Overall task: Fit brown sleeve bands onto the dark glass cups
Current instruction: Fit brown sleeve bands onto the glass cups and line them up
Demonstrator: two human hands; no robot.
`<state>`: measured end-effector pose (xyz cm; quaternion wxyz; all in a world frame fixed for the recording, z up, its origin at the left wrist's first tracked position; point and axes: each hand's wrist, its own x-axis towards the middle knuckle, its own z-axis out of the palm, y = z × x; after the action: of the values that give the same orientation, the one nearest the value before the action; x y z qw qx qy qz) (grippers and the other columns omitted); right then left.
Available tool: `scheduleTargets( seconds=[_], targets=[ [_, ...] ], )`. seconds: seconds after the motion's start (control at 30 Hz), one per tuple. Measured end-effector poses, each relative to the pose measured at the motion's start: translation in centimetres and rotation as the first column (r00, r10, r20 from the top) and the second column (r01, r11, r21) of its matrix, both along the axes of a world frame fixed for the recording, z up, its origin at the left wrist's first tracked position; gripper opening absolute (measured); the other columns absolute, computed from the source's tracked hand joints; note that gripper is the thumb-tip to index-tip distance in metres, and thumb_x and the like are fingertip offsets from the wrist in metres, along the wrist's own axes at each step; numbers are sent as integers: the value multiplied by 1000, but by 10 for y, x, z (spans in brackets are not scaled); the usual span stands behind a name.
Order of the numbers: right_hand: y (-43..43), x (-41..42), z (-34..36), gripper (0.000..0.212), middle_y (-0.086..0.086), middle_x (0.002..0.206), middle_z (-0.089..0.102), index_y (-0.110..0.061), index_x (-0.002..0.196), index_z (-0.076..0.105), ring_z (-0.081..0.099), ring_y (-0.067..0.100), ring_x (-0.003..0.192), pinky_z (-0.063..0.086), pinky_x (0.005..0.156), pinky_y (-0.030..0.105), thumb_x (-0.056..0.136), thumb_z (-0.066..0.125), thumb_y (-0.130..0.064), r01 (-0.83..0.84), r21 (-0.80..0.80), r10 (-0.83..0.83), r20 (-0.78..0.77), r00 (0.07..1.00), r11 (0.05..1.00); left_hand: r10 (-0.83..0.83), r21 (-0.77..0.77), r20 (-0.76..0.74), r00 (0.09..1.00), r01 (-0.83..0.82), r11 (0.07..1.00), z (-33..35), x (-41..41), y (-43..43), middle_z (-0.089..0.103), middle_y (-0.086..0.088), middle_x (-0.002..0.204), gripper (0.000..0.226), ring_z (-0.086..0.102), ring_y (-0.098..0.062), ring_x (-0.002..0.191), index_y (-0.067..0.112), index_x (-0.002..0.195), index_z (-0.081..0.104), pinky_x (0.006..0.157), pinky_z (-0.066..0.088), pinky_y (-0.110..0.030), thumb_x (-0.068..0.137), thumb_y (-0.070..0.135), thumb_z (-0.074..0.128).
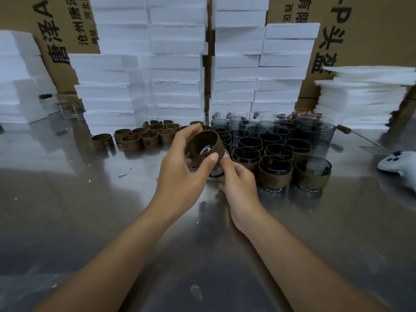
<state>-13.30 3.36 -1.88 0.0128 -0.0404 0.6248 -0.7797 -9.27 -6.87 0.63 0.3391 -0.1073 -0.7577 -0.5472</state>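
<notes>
My left hand (184, 170) grips a brown sleeve band (206, 144), fingers over its top and thumb on its near side. A dark glass cup (216, 172) sits tilted inside and below the band, mostly hidden by my hands. My right hand (236, 181) holds that cup from the lower right, its fingers curled round the cup's base. Loose brown bands (144, 136) lie in a cluster behind and to the left. Bare dark cups (267, 134) stand packed at centre right, and cups wearing bands (313, 174) stand in front of them.
Everything rests on a shiny metal table (90, 210). Stacks of white foam boxes (175, 64) and cardboard cartons line the back. A white game controller (398, 164) lies at the right edge, behind it a rod with a brown handle (344, 129).
</notes>
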Motion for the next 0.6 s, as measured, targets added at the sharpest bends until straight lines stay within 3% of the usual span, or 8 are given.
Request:
scheduleTargets(
  seconds=[0.13,0.27,0.37,0.5,0.6],
  targets=[
    [-2,2,3,39,10,90,67,-2,103,68,66,24,92,57,83,38,96,53,-38,-107,-206,130,100,986,973,-19,132,53,998,12,991,0,-2,0,53,22,120,67,49,19,110,28,128,44,88,40,-4,74,9,78],
    [0,5,6,31,11,86,70,-7,93,71,70,23,89,58,66,33,95,55,-34,-193,-403,259,116,959,895,-13,183,100,995,-6,983,0,-2,2,60,20,110,64,55,18,97,29,123,52,78,40,0,70,11,82],
    [0,7,8,28,11,85,69,-7,95,70,68,24,93,58,66,32,94,58,-33,-191,-446,276,133,952,874,-23,228,84,996,3,974,-2,-2,3,65,17,102,54,60,13,92,31,111,58,74,45,-4,69,8,82],
    [-1,9,10,31,14,116,68,-16,120,63,66,22,102,57,63,29,95,56,-33,-185,-461,275,134,952,868,-49,221,79,996,31,975,-3,-2,3,66,14,105,58,61,8,96,27,116,59,79,46,-8,67,6,83],
    [0,9,12,36,10,115,69,-19,120,64,66,21,102,56,62,27,92,56,-40,-176,-483,278,149,949,858,-50,190,77,996,35,981,-4,-2,3,65,9,110,62,62,2,101,25,117,58,83,47,-10,64,6,84]
  ],
)
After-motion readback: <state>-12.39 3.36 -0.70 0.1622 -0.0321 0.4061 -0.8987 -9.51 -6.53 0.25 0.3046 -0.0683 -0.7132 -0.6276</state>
